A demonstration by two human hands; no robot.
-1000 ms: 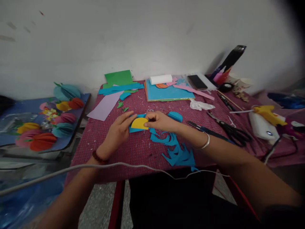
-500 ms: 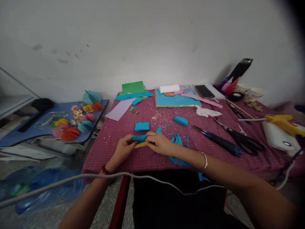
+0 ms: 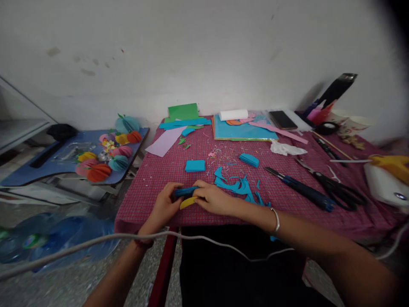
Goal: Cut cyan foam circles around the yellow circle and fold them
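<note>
Head view: two bare hands meet low over the near edge of a surface (image 3: 136,200) covered in red checked cloth. The left hand (image 3: 163,205) has its grip pinching the left end of a blue stack (image 3: 185,192) of paper, thumb toward the wearer and fingers on the far side. The right hand (image 3: 214,198) has its grip closed at the right, thumb and fingers pinching the right end of a curved yellow piece (image 3: 188,203). The yellow piece lies on the wearer's side of the blue stack, both between the hands. The fingers of the right hand also reach the stack's right end.

Just beyond, a rectangular blue pad (image 3: 194,166) lies flat; farther right is a rounded blue bundle (image 3: 249,160). Curling blue scraps (image 3: 236,186) spread beside the right hand, with tiny paper bits behind them. To the right lie a cutter (image 3: 306,192), blade pointing left and away, then black-handled scissors (image 3: 334,185) and a yellow glue gun (image 3: 391,165) on a white box (image 3: 381,185). At the back are green paper (image 3: 183,111), lilac paper (image 3: 165,143), a white roll (image 3: 233,114) on blue sheets (image 3: 244,131), and a phone (image 3: 283,120). A pale cable (image 3: 204,241) crosses the foreground.
</note>
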